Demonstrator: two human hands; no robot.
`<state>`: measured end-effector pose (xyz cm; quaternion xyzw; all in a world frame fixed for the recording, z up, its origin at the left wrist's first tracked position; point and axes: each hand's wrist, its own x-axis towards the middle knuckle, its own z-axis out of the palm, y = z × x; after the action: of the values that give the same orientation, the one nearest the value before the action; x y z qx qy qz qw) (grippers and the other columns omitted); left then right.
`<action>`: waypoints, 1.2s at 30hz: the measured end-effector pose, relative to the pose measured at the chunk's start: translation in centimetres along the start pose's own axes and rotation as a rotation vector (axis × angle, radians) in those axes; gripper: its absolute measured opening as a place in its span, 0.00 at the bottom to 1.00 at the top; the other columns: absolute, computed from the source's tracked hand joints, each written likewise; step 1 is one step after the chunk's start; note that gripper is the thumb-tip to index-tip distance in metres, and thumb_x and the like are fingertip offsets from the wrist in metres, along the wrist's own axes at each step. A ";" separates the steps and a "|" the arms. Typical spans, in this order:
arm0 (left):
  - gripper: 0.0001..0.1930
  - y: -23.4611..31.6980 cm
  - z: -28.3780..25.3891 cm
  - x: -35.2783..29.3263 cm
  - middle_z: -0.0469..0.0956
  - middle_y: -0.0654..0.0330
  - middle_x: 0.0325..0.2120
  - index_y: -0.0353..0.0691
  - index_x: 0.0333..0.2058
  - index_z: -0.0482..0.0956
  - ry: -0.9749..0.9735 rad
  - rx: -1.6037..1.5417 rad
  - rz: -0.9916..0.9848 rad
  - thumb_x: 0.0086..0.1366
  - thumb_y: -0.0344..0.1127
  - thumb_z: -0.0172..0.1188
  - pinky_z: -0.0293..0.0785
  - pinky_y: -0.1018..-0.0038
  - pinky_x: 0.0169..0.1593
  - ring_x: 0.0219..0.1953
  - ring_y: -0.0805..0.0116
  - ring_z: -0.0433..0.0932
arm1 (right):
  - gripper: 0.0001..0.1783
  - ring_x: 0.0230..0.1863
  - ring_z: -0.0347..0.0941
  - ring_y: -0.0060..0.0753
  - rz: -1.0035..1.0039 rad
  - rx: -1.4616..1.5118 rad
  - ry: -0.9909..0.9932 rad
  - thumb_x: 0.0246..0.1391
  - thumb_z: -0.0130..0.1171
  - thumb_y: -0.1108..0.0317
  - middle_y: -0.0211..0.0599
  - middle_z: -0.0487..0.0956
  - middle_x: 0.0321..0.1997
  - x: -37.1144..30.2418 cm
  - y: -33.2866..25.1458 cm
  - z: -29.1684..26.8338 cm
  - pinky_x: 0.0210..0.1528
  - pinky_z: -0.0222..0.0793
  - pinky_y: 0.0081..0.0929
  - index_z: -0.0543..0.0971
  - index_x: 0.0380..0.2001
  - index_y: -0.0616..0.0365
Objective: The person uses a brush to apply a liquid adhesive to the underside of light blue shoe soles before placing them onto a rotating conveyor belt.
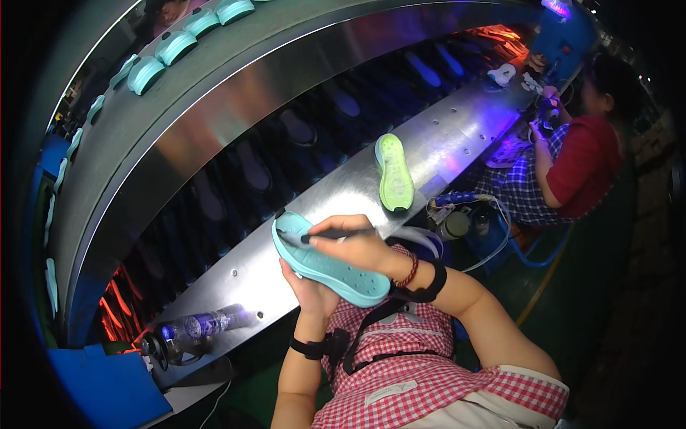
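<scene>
A turquoise shoe sole (330, 270) is tilted in front of me above the metal ledge, its inner side up. My left hand (312, 292) grips it from below along the near edge; most of those fingers are hidden behind it. In my right hand (356, 244) is a slim dark-handled brush (330, 234), pinched between thumb and fingers. Its tip is at the inside of the sole's far-left end; whether it touches cannot be made out. A yellow-green sole (395, 177) lies on the ledge beyond my right hand.
The metal ledge (246, 289) runs along a curved machine, where soles pass on dark slots under orange glow. Turquoise soles (146, 74) line the upper belt (214, 61). Bottles (204, 325) lie at the ledge's near-left end. A co-worker in red (582, 168) sits right, near hoses and a jar (454, 226).
</scene>
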<state>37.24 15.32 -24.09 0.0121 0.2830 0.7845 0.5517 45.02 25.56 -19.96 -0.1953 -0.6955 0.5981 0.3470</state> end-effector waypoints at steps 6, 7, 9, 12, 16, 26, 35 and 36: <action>0.36 3.7 -0.8 0.3 0.75 0.53 0.37 0.42 0.49 0.67 -0.120 0.095 0.146 0.59 0.67 0.28 0.70 0.60 0.46 0.39 0.56 0.74 | 0.10 0.27 0.77 0.38 -0.112 -0.157 -0.478 0.41 0.59 0.70 0.45 0.78 0.26 -2.8 -1.6 -2.6 0.30 0.70 0.25 0.79 0.30 0.62; 0.37 3.9 -0.5 0.0 0.75 0.53 0.37 0.42 0.49 0.67 -0.112 0.092 0.113 0.59 0.67 0.29 0.71 0.60 0.46 0.39 0.56 0.75 | 0.11 0.27 0.77 0.35 -0.026 -0.178 -0.589 0.40 0.59 0.70 0.44 0.78 0.26 -3.1 -2.0 -3.5 0.30 0.70 0.23 0.79 0.30 0.62; 0.37 4.0 -0.1 -0.5 0.75 0.53 0.37 0.42 0.50 0.66 -0.105 0.088 0.079 0.58 0.68 0.29 0.72 0.61 0.45 0.39 0.56 0.75 | 0.12 0.25 0.76 0.27 0.112 -0.080 -0.673 0.39 0.61 0.71 0.41 0.79 0.27 -3.0 -2.9 -4.4 0.30 0.69 0.21 0.79 0.32 0.63; 0.37 3.1 0.5 -1.0 0.74 0.53 0.39 0.43 0.51 0.65 -0.070 0.117 0.056 0.58 0.68 0.29 0.72 0.61 0.45 0.39 0.56 0.75 | 0.12 0.29 0.74 0.21 0.087 0.190 -0.370 0.44 0.60 0.71 0.36 0.80 0.31 -1.4 -3.9 -3.8 0.32 0.70 0.19 0.78 0.35 0.63; 0.34 2.0 2.9 -0.8 0.70 0.58 0.47 0.44 0.52 0.65 0.017 -0.134 0.043 0.61 0.65 0.30 0.70 0.63 0.47 0.44 0.60 0.72 | 0.11 0.37 0.75 0.22 0.036 0.197 -0.266 0.46 0.60 0.73 0.36 0.80 0.32 -0.4 -3.9 -2.6 0.40 0.69 0.20 0.79 0.35 0.63; 0.35 1.8 3.2 0.0 0.75 0.55 0.38 0.42 0.48 0.68 0.042 -0.069 0.142 0.60 0.66 0.30 0.75 0.62 0.38 0.33 0.55 0.76 | 0.12 0.30 0.73 0.19 -0.179 0.110 -0.357 0.43 0.62 0.71 0.35 0.79 0.32 -1.6 -3.4 -3.9 0.34 0.68 0.16 0.79 0.34 0.61; 0.37 1.6 2.7 -0.7 0.75 0.56 0.37 0.44 0.50 0.66 -0.078 0.080 0.253 0.59 0.68 0.28 0.75 0.65 0.39 0.34 0.59 0.76 | 0.10 0.35 0.74 0.21 -0.077 0.143 -0.372 0.45 0.60 0.71 0.37 0.80 0.32 -2.9 -3.3 -3.3 0.38 0.69 0.18 0.79 0.34 0.62; 0.37 1.7 3.1 -0.9 0.75 0.56 0.37 0.44 0.50 0.66 -0.077 0.081 0.246 0.59 0.68 0.28 0.75 0.65 0.39 0.34 0.59 0.76 | 0.10 0.35 0.74 0.21 -0.072 0.143 -0.367 0.45 0.60 0.71 0.37 0.80 0.32 -3.1 -3.7 -3.5 0.38 0.69 0.18 0.79 0.34 0.62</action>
<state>37.15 15.42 -20.47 0.0990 0.2895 0.8331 0.4607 50.15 25.05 -17.03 -0.0327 -0.7093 0.6588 0.2486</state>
